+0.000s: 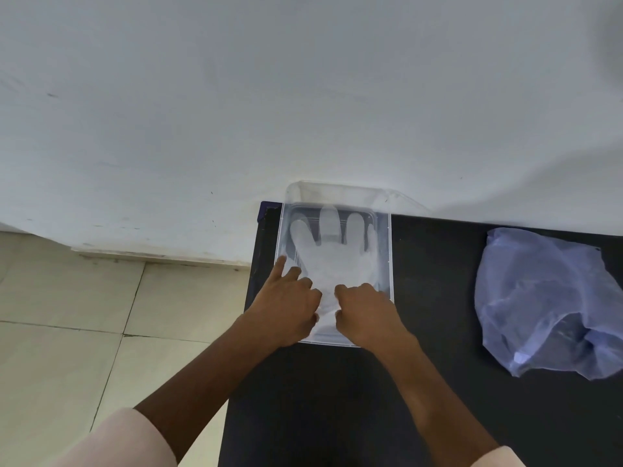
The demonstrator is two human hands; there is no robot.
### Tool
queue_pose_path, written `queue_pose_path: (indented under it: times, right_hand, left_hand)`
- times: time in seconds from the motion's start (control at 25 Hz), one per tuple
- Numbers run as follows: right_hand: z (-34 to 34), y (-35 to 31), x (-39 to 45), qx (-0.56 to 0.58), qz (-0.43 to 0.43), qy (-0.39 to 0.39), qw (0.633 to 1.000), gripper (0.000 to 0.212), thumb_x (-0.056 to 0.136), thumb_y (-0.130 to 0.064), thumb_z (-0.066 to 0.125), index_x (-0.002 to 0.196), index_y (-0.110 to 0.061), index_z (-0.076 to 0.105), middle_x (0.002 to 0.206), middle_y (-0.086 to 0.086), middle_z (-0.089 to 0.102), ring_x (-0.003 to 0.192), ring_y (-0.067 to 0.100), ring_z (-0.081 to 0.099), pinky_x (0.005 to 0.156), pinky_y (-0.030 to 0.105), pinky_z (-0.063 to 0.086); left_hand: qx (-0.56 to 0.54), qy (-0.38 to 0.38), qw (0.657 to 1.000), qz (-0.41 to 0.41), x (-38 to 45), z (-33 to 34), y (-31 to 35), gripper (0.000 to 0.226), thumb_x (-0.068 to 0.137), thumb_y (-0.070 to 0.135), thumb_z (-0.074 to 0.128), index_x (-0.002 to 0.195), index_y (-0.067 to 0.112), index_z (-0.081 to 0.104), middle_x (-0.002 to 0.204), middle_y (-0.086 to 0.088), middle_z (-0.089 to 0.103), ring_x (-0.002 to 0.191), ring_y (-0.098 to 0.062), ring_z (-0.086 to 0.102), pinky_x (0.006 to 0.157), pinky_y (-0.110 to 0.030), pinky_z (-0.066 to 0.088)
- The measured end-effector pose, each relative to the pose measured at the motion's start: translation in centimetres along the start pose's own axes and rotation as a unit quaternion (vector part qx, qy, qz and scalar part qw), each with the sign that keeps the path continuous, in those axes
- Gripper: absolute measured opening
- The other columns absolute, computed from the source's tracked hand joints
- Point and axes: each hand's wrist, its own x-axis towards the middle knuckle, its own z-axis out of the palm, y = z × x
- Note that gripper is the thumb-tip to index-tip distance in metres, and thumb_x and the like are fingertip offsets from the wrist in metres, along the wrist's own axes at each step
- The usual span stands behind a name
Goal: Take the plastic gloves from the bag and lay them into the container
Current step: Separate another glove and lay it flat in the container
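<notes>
At centre frame we press a translucent plastic glove (332, 254) flat inside the clear container (390, 251). Our left hand (286, 308) and right hand (365, 313) curl loosely on its cuff, which they hide; whether either pinches it, we cannot tell. The bag (546, 301) lies crumpled at right, its contents indistinct.

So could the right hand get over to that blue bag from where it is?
Probably yes. The right hand is at the container on the glove, and only bare black table lies between it and the bag.
</notes>
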Motion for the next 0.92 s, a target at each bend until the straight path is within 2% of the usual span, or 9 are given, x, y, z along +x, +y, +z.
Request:
queue_pose_path:
  times: [0.12, 0.24, 0.32, 0.4, 0.48, 0.56, 0.68, 0.8, 0.92]
  right_hand:
    - [-1.2, -0.1, -0.4, -0.050, -0.013, -0.040, 0.998, 0.038, 0.095, -0.033, 0.051, 0.129, -0.017, 0.047, 0.124, 0.009, 0.061, 0.115, 0.027, 0.053, 0.107, 0.046, 0.034]
    - [-2.4, -0.1, -0.9, -0.061, -0.029, -0.016, 0.998, 0.041, 0.093, -0.040, 0.050, 0.129, -0.021, 0.051, 0.125, 0.005, 0.061, 0.118, 0.026, 0.051, 0.105, 0.047, 0.032]
    - [-2.9, -0.4, -0.4, -0.021, -0.036, 0.070, 0.997, 0.033, 0.094, -0.037, 0.050, 0.123, -0.021, 0.057, 0.120, 0.003, 0.064, 0.113, 0.025, 0.055, 0.101, 0.044, 0.037]
    - [-2.8, -1.0, 1.3, 0.074, -0.039, 0.130, 0.988, 0.023, 0.095, -0.028, 0.051, 0.113, -0.019, 0.062, 0.111, 0.003, 0.068, 0.101, 0.022, 0.062, 0.093, 0.038, 0.046]
    - [-1.7, -1.1, 4.0, 0.180, -0.020, 0.106, 0.978, 0.020, 0.094, -0.018, 0.053, 0.111, -0.015, 0.063, 0.110, 0.005, 0.070, 0.096, 0.022, 0.065, 0.085, 0.031, 0.050]
    - [-0.3, -1.1, 6.4, 0.210, -0.036, 0.069, 0.975, 0.023, 0.094, -0.012, 0.049, 0.114, -0.011, 0.061, 0.113, 0.010, 0.068, 0.100, 0.026, 0.065, 0.084, 0.028, 0.048]
    - [0.6, -1.1, 8.3, 0.198, -0.055, 0.045, 0.978, 0.025, 0.092, -0.009, 0.050, 0.115, -0.012, 0.061, 0.115, 0.011, 0.066, 0.101, 0.027, 0.063, 0.084, 0.029, 0.047]
    - [0.6, -1.3, 9.7, 0.206, -0.056, 0.043, 0.976, 0.016, 0.087, -0.014, 0.061, 0.102, -0.013, 0.066, 0.109, 0.009, 0.069, 0.096, 0.024, 0.064, 0.081, 0.027, 0.046]
    - [0.7, -1.8, 10.6, 0.221, -0.059, 0.029, 0.973, 0.011, 0.087, -0.012, 0.061, 0.093, -0.008, 0.070, 0.101, 0.011, 0.072, 0.085, 0.019, 0.063, 0.079, 0.025, 0.047]
  left_hand:
    - [-0.034, 0.042, 0.999, 0.006, -0.6, -1.0, -1.2, 0.046, 0.097, 0.049, 0.041, 0.136, 0.027, 0.052, 0.147, 0.001, 0.050, 0.143, -0.023, 0.031, 0.118, -0.054, -0.001]
    - [-0.161, 0.166, 0.973, 0.027, -0.7, -1.9, -3.3, 0.035, 0.093, 0.040, 0.056, 0.124, 0.025, 0.063, 0.131, 0.002, 0.063, 0.130, -0.019, 0.049, 0.115, -0.051, 0.020]
    - [-0.272, 0.277, 0.922, 0.001, -0.5, -2.2, -5.0, 0.026, 0.089, 0.028, 0.064, 0.114, 0.022, 0.067, 0.117, 0.000, 0.070, 0.108, -0.019, 0.062, 0.101, -0.045, 0.044]
    - [-0.378, 0.352, 0.853, -0.071, -0.3, -2.3, -6.2, 0.019, 0.089, 0.015, 0.063, 0.108, 0.017, 0.069, 0.107, -0.002, 0.071, 0.092, -0.017, 0.062, 0.083, -0.028, 0.049]
    - [-0.475, 0.377, 0.780, -0.154, 0.1, -2.1, -6.6, 0.014, 0.091, 0.010, 0.060, 0.100, 0.016, 0.069, 0.101, 0.002, 0.071, 0.091, -0.013, 0.063, 0.076, -0.017, 0.048]
    - [-0.534, 0.368, 0.730, -0.213, 0.4, -1.6, -6.3, 0.013, 0.092, 0.010, 0.060, 0.096, 0.020, 0.066, 0.098, 0.007, 0.070, 0.089, -0.009, 0.064, 0.073, -0.018, 0.048]
    - [-0.544, 0.358, 0.724, -0.226, 0.7, -0.7, -5.7, 0.010, 0.093, 0.012, 0.061, 0.098, 0.018, 0.066, 0.098, 0.006, 0.069, 0.088, -0.008, 0.063, 0.073, -0.018, 0.048]
    - [-0.539, 0.356, 0.732, -0.217, 0.7, -0.4, -5.8, 0.009, 0.093, 0.013, 0.061, 0.096, 0.020, 0.066, 0.098, 0.009, 0.069, 0.087, -0.004, 0.063, 0.074, -0.018, 0.049]
    - [-0.537, 0.357, 0.731, -0.224, 0.6, 0.1, -6.4, 0.010, 0.092, 0.012, 0.061, 0.095, 0.021, 0.065, 0.094, 0.012, 0.068, 0.087, -0.003, 0.063, 0.074, -0.020, 0.050]
